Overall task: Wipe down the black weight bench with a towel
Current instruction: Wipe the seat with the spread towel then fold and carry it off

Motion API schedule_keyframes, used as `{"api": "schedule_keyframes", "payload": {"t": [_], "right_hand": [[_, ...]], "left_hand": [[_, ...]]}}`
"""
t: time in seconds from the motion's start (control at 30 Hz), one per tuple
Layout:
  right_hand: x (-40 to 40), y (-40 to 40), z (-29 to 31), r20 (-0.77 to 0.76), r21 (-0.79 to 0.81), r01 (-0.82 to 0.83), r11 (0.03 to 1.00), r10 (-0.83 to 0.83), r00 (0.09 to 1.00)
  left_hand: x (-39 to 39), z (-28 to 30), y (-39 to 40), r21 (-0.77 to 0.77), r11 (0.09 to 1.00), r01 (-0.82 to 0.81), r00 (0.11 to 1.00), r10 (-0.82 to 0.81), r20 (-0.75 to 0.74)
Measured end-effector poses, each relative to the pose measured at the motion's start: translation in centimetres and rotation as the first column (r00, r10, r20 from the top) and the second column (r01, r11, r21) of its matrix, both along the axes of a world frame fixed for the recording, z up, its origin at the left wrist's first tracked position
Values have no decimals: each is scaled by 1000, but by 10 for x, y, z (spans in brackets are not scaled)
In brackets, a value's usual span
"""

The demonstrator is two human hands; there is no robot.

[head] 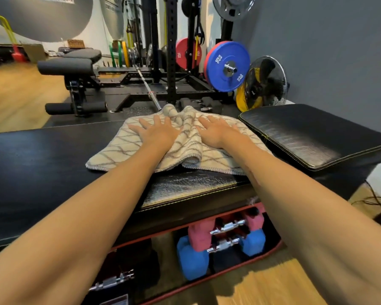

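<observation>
1. the towel (176,148), cream with a thin grey lattice pattern, lies spread on the long black pad of the weight bench (42,170), toward the pad's far edge and close to its right end, where the second, tilted pad (317,137) begins.
2. a bunched ridge of cloth runs down the towel's middle, from the far edge toward the near one, with flatter cloth on either side.
3. the left hand (156,133) lies palm down on the flat cloth left of the ridge, fingers straight and spread, pressing rather than gripping.
4. the right hand (216,133) lies the same way on the right of the ridge, fingers straight and pointing away; the two hands are apart, with the ridge between them.
5. the relation that matters: the towel is directly under both hands, while the pad's long axis runs left to right across the view. most of the bare pad stretches to the left, so the left hand is nearer the large part that i judge is not yet wiped, and the right hand is nearer the tilted pad.
6. a sideways push along that axis looks like the natural stroke; the loose ridge may bunch further if the hands close toward each other.
7. under the bench's near edge sit pink and blue dumbbells (220,243) in a red-rimmed tray.
8. beyond the far edge stand a rack with a blue weight plate (228,66), a barbell (145,86), a fan (265,82) and another bench (75,64).
</observation>
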State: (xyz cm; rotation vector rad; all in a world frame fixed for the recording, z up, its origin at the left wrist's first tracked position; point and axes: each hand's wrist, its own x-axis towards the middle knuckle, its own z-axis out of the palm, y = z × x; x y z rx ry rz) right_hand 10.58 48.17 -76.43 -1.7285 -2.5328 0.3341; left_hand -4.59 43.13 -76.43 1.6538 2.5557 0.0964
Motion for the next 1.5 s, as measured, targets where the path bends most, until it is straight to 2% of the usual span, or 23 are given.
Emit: {"api": "schedule_keyframes", "payload": {"t": [0.3, 0.6, 0.83, 1.07, 1.27, 1.5], "right_hand": [[28, -25, -5, -42, 16, -3, 1000, 4, 999], [22, -100, 0, 60, 37, 51, 998, -53, 997], [-52, -144, -4, 100, 82, -33, 996, 25, 995], [-147, -202, -7, 68, 91, -184, 979, 178, 982], [-238, -260, -10, 24, 86, -343, 935, 342, 939], [-321, -305, -7, 35, 61, -428, 902, 427, 904]], "left_hand": [[22, 0, -29, 62, 994, 87, 996, -87, -7], [24, -5, -93, 63, 985, 162, 987, -162, -9], [-40, -11, -138, 59, 995, 81, 997, -80, -23], [-121, -10, -218, 38, 996, -79, 996, 81, -42], [-209, -16, -292, 27, 976, -216, 970, 218, -110], [-284, -21, -348, 26, 939, -343, 932, 343, -120]]}}
